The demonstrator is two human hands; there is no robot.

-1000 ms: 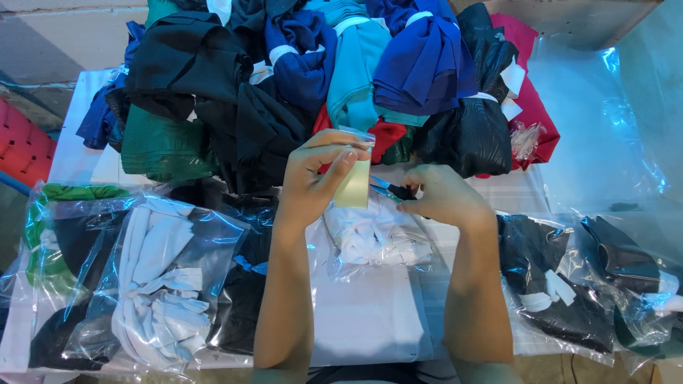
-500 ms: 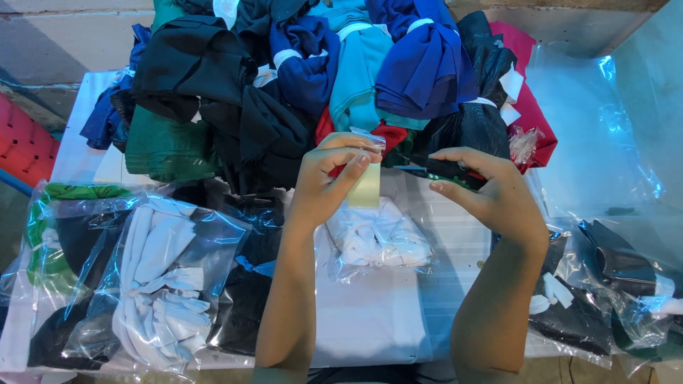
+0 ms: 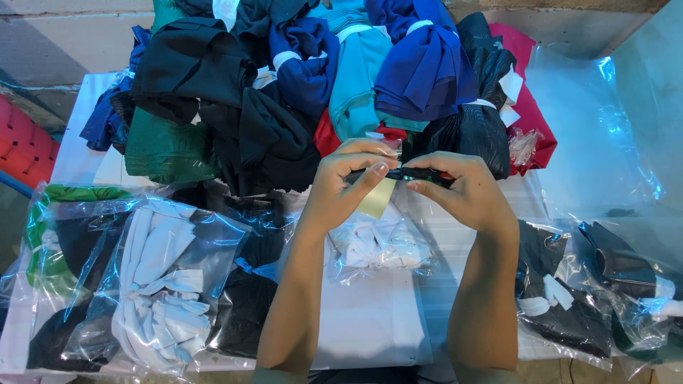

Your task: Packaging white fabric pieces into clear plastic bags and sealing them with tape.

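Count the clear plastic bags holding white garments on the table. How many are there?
2: a large clear plastic bag of white cloth at the left, and a smaller clear bag of white cloth just below the two hands. More may lie hidden under the pile.

Heaped garments (image 3: 299,92), bagged clothes (image 3: 163,284), red crate (image 3: 21,153)

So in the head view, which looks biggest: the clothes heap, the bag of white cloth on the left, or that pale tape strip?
1. Clothes heap, by far.
2. Bag of white cloth.
3. Pale tape strip, held at the left hand.
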